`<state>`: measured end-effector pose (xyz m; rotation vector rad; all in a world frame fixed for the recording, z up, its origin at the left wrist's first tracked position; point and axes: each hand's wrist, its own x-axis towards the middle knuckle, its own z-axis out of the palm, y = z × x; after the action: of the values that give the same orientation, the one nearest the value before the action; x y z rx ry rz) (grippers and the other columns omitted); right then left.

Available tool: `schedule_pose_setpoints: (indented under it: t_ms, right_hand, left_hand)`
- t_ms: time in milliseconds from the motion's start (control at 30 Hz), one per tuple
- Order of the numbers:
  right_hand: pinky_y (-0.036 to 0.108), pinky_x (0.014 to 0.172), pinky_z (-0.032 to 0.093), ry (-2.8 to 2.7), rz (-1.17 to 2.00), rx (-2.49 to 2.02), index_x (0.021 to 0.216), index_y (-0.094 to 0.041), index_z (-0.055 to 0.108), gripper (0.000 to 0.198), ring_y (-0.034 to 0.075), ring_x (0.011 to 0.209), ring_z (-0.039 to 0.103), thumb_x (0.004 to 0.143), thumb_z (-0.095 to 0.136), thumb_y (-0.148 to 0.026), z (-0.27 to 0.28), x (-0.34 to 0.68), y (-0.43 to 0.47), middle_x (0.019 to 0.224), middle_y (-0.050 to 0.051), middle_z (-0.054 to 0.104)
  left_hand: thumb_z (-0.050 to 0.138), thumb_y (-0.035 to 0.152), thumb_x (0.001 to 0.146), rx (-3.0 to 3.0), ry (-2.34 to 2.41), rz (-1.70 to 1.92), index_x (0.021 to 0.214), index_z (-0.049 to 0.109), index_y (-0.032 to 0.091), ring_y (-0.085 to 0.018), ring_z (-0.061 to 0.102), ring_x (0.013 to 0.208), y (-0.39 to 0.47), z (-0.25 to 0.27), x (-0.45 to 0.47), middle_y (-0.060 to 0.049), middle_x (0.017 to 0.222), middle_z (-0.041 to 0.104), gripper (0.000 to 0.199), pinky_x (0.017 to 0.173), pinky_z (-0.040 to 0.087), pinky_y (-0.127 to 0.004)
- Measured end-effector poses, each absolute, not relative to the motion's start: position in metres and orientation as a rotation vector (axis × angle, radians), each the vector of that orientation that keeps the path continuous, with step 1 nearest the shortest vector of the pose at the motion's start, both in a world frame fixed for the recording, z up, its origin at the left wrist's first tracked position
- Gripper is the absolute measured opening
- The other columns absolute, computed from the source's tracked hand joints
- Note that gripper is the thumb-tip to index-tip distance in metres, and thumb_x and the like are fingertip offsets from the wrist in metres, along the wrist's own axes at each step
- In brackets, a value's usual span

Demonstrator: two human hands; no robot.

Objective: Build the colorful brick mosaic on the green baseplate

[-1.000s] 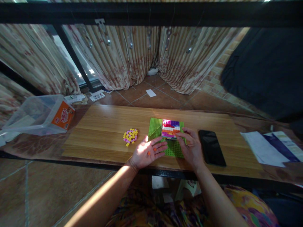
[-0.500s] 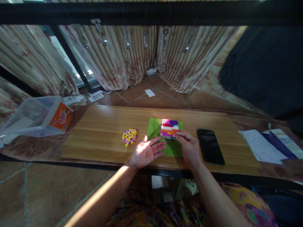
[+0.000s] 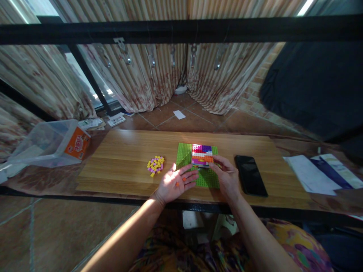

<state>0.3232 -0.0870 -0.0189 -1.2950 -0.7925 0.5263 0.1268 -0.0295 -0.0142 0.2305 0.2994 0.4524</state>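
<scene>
My left hand [image 3: 172,185] is palm up with its fingers stretched out. Two small orange building bricks [image 3: 183,179] lie loose on it. It hovers over the front left of a green studded baseplate [image 3: 184,151]. On that plate sits a layered block of building bricks [image 3: 202,153] in pink, purple, red, white and orange. My right hand [image 3: 228,175] has thumb and fingers pinched at the block's lower right corner, against its orange bricks. The fingertips hide exactly what is between them. Left of the plate lies a pile of yellow and pink bricks [image 3: 155,165].
A black phone [image 3: 251,175] lies on the wooden tabletop [image 3: 127,151], right of my right hand. At the left stands a clear plastic box [image 3: 53,145] with an orange label. Papers [image 3: 312,175] lie at the right. A black bar [image 3: 159,32] crosses before the curtains.
The view has tilted up slightly, so the scene sits a little lower. Both hands stay almost where they were, with the orange bricks still on my left palm.
</scene>
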Motion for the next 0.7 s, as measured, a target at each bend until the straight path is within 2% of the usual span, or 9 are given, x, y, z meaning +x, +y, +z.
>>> schedule_pose_setpoints:
  t_ms: [67,167,267,400,533,700]
  right_hand:
    - [0.034,0.076,0.051,-0.918,0.342,-1.384,0.096,-0.022,0.069,0.025,0.021,0.096,0.06,0.072,0.072,-0.029,-0.012,0.322,-0.092,0.107,0.007,0.063]
    - [0.035,0.076,0.052,-1.202,0.152,-1.488,0.094,-0.023,0.069,0.014,0.019,0.091,0.061,0.082,0.062,-0.026,-0.004,0.311,-0.101,0.099,0.006,0.064]
    - [0.035,0.079,0.052,-1.518,0.181,-1.484,0.097,-0.024,0.067,0.017,0.019,0.088,0.062,0.088,0.053,-0.023,-0.001,0.292,-0.107,0.094,0.006,0.066]
    - [0.036,0.08,0.051,-1.782,0.219,-1.477,0.104,-0.022,0.065,0.02,0.02,0.093,0.058,0.09,0.051,-0.024,-0.005,0.273,-0.107,0.1,0.007,0.064]
    - [0.038,0.078,0.048,-1.906,0.175,-1.536,0.099,-0.022,0.067,0.017,0.022,0.09,0.054,0.089,0.053,-0.026,-0.012,0.267,-0.103,0.097,0.007,0.063]
    - [0.038,0.076,0.043,-1.93,0.108,-1.6,0.096,-0.023,0.067,0.016,0.022,0.088,0.052,0.089,0.054,-0.027,-0.018,0.266,-0.102,0.095,0.006,0.063]
  left_hand:
    - [0.025,0.053,0.092,0.216,0.291,0.45,0.138,0.038,0.007,-0.028,0.058,0.109,-0.029,-0.016,0.127,-0.023,0.121,0.059,0.066,0.095,0.038,-0.043]
    - [0.025,0.052,0.092,0.192,0.287,0.443,0.139,0.037,0.008,-0.029,0.056,0.112,-0.028,-0.018,0.128,-0.022,0.122,0.058,0.066,0.096,0.036,-0.043]
    - [0.026,0.054,0.091,0.169,0.284,0.433,0.138,0.039,0.009,-0.027,0.058,0.108,-0.028,-0.019,0.128,-0.02,0.117,0.06,0.066,0.095,0.036,-0.041]
    - [0.023,0.054,0.092,0.157,0.296,0.434,0.136,0.043,0.01,-0.02,0.061,0.09,-0.028,-0.016,0.128,-0.014,0.103,0.065,0.065,0.087,0.04,-0.034]
    - [0.017,0.052,0.093,0.217,0.358,0.45,0.129,0.052,0.015,-0.017,0.059,0.074,-0.03,-0.011,0.128,-0.009,0.094,0.067,0.062,0.083,0.041,-0.033]
    - [0.019,0.053,0.092,0.337,0.414,0.474,0.124,0.056,0.016,-0.018,0.059,0.077,-0.031,-0.008,0.128,-0.009,0.1,0.067,0.062,0.092,0.038,-0.037]
